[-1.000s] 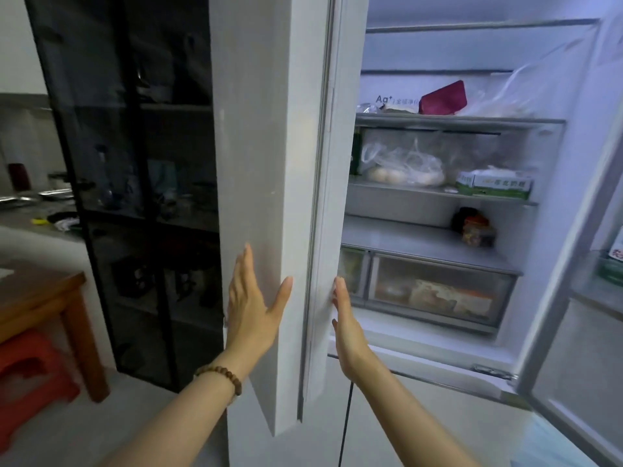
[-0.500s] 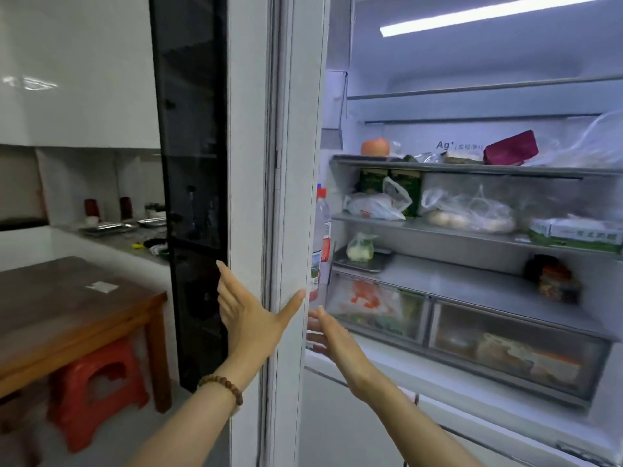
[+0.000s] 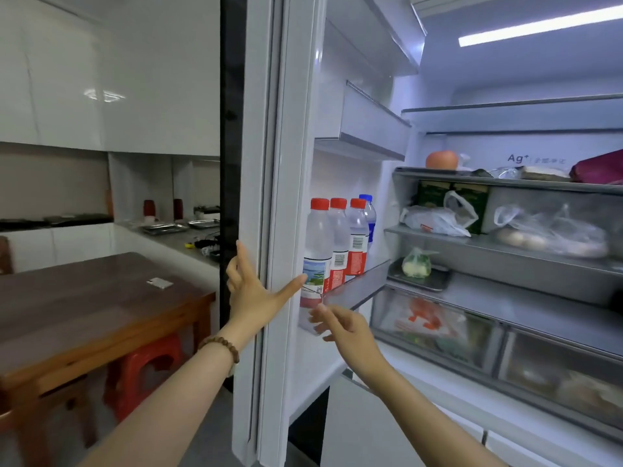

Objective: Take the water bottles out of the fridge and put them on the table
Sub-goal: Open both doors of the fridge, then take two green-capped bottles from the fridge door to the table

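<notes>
Head view: the fridge door [image 3: 290, 197] stands swung out, and the bottles [image 3: 338, 244] stand upright in a row on its lower door shelf [image 3: 357, 284], three red-capped and one blue-capped at the far end. None is out yet.

The left hand [image 3: 251, 291] holds the door's edge, fingers [image 3: 244, 257] on the outer face and thumb reaching toward 3 o'clock, its tip at the nearest bottle's label; this grip is spread and holds nothing but the door. The right hand [image 3: 347, 328] sits at about 5 o'clock from the bottles, just below the shelf rail, its grip loosely spread and empty, fingertips close to the nearest bottle's base; whether they touch it I cannot tell.

To do the step well, I judge the left hand should steady the door while the right wraps the nearest bottle at mid-body and lifts it straight up over the rail. The tabletop [image 3: 84, 305] waits at 9 o'clock, near the door.
</notes>
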Available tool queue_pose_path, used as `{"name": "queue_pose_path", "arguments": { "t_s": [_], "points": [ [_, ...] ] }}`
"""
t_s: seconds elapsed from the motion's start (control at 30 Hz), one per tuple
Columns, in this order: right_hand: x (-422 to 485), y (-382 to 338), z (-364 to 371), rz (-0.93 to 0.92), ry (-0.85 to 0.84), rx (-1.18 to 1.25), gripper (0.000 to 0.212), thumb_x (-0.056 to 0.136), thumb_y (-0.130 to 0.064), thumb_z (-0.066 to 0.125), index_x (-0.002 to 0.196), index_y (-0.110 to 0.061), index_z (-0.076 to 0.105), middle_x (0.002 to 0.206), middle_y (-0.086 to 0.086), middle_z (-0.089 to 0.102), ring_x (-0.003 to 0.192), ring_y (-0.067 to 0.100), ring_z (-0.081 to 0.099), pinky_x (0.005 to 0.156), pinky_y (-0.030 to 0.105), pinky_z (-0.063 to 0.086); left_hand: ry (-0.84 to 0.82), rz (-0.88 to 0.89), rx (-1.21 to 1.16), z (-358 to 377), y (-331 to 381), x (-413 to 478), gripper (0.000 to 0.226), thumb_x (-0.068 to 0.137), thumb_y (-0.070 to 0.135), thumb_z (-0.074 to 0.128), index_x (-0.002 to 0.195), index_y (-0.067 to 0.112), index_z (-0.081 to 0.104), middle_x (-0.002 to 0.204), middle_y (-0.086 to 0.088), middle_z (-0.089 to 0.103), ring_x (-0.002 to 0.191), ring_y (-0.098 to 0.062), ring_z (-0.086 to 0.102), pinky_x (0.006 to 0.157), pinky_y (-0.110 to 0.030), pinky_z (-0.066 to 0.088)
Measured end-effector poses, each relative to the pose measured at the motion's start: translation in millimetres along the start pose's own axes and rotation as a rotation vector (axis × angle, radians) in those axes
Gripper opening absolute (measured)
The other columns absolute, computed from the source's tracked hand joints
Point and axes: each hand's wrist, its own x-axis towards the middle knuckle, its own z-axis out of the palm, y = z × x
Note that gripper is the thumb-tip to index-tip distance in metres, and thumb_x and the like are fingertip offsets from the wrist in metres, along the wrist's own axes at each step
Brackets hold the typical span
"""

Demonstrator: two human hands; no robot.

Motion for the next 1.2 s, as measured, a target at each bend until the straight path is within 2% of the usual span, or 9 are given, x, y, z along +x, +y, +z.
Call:
{"name": "queue_pose_path", "arguments": {
  "t_s": [0.07, 0.17, 0.37, 0.5, 0.6, 0.7, 0.83, 1.0, 1.2],
  "points": [
    [8.4, 0.7, 2.4, -0.128, 0.101, -0.084, 0.021, 0.091, -0.037, 0.055, 0.105, -0.026, 0.066, 0.109, -0.007, 0.064, 0.095, -0.001, 0.059, 0.075, 0.018, 0.048, -0.027, -0.004, -0.008, -10.2, -10.3, 12.0, 0.139, 0.037, 0.088, 0.059, 0.142, 0.041, -0.018, 0.157, 0.004, -0.007, 0.143, -0.031, 0.012, 0.106, -0.052, 0.03],
    [22.3, 2.3, 10.3, -0.176, 0.112, -0.239, 0.039, 0.089, -0.045, 0.054, 0.127, -0.036, 0.052, 0.138, -0.02, 0.038, 0.125, -0.007, 0.036, 0.084, 0.005, 0.036, -0.048, -0.006, -0.03, -22.2, -22.1, 25.6, 0.138, 0.034, 0.09, 0.06, 0.142, 0.045, -0.014, 0.157, 0.007, -0.005, 0.143, -0.029, 0.015, 0.105, -0.05, 0.031],
    [35.6, 9.7, 31.4, -0.161, 0.038, -0.328, 0.041, 0.092, -0.049, 0.047, 0.131, -0.049, 0.035, 0.14, -0.03, 0.022, 0.127, -0.012, 0.019, 0.069, -0.01, 0.029, -0.08, -0.005, -0.081, -35.1, -34.1, 41.0, 0.135, 0.037, 0.085, 0.064, 0.143, 0.045, -0.009, 0.158, 0.007, -0.002, 0.143, -0.027, 0.016, 0.105, -0.049, 0.031],
    [36.4, 3.8, 34.0, -0.122, 0.032, -0.308, 0.045, 0.094, -0.045, 0.046, 0.137, -0.039, 0.037, 0.151, -0.017, 0.024, 0.131, -0.007, 0.02, 0.078, -0.008, 0.027, -0.062, -0.016, -0.146, -30.7, -33.6, 33.7, 0.127, 0.047, 0.078, 0.065, 0.146, 0.04, -0.006, 0.159, 0.004, -0.004, 0.145, -0.028, 0.012, 0.108, -0.051, 0.028],
    [31.1, -1.8, 20.3, -0.088, 0.002, -0.281, 0.053, 0.093, -0.048, 0.046, 0.143, -0.037, 0.031, 0.154, -0.014, 0.023, 0.139, 0.002, 0.021, 0.101, 0.016, 0.026, 0.081, 0.07, -0.18, -21.4, -19.1, 18.2, 0.117, 0.058, 0.071, 0.063, 0.148, 0.034, -0.003, 0.159, 0.002, -0.007, 0.145, -0.026, 0.007, 0.108, -0.047, 0.026],
    [19.1, -6.3, -18.6, -0.044, 0.075, -0.259, 0.055, 0.093, -0.046, 0.046, 0.144, -0.033, 0.03, 0.153, -0.007, 0.029, 0.139, 0.01, 0.028, 0.11, 0.029, 0.026, 0.191, 0.292, -0.175, -10.7, 17.3, 1.5, 0.102, 0.068, 0.067, 0.055, 0.149, 0.029, 0.006, 0.159, -0.002, 0.002, 0.144, -0.018, 0.006, 0.104, -0.038, 0.025],
    [-17.1, -16.3, -103.5, 0.005, 0.239, -0.297, 0.056, 0.094, -0.038, 0.049, 0.145, -0.026, 0.03, 0.152, -0.002, 0.032, 0.137, 0.017, 0.035, 0.112, 0.046, 0.033, 0.097, 0.612, -0.128, 23.3, 75.9, -22.1, 0.088, 0.08, 0.047, 0.061, 0.149, 0.022, 0.012, 0.158, -0.005, 0.012, 0.145, -0.021, 0.01, 0.113, -0.053, 0.026],
    [-103.3, -44.9, -233.1, -0.005, 0.426, -0.542, 0.059, 0.091, -0.042, 0.052, 0.143, -0.028, 0.031, 0.153, -0.008, 0.027, 0.14, 0.008, 0.027, 0.115, 0.036, 0.026, -0.192, 0.764, -0.13, 97.2, 151.2, -69.4, 0.085, 0.084, 0.052, 0.053, 0.149, 0.033, 0.002, 0.158, 0.008, 0.007, 0.145, -0.013, 0.005, 0.118, -0.045, 0.013],
    [-221.3, -109.1, -356.6, 0.041, 0.638, -0.744, 0.069, 0.079, -0.062, 0.045, 0.143, -0.038, 0.029, 0.147, -0.02, 0.029, 0.133, -0.001, 0.029, 0.107, 0.024, 0.026, -0.367, 0.771, -0.035, 199.3, 231.8, -139.6, 0.078, 0.089, 0.055, 0.045, 0.149, 0.03, 0.002, 0.16, 0.003, 0.001, 0.146, -0.019, 0.001, 0.119, -0.046, 0.006]
  ]
}}
